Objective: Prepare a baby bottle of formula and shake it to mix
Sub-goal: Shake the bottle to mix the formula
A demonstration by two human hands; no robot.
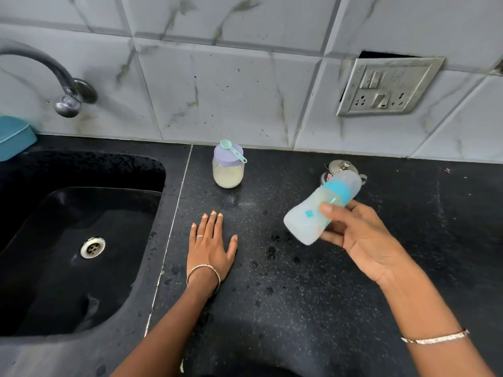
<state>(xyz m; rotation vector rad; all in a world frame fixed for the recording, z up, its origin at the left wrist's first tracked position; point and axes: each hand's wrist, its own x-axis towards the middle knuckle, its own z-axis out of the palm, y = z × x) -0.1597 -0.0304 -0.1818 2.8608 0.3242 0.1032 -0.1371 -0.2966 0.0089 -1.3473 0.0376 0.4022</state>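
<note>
My right hand (362, 238) grips a translucent baby bottle (307, 219) with a blue collar and a clear cap. The bottle is held above the black counter, tilted, with its capped end pointing up and to the right; it looks blurred. My left hand (211, 246) lies flat on the counter, palm down, fingers spread, holding nothing. Behind it stands a glass jar of pale formula powder (228, 172) with a lilac lid. A small teal scoop (233, 151) rests on that lid.
A black sink (68, 240) with a metal drain fills the left side, under a curved tap (54, 77). A small steel lidded pot (340, 167) stands behind the bottle. A teal box (13, 137) sits at the far left. Water drops dot the counter (272, 295).
</note>
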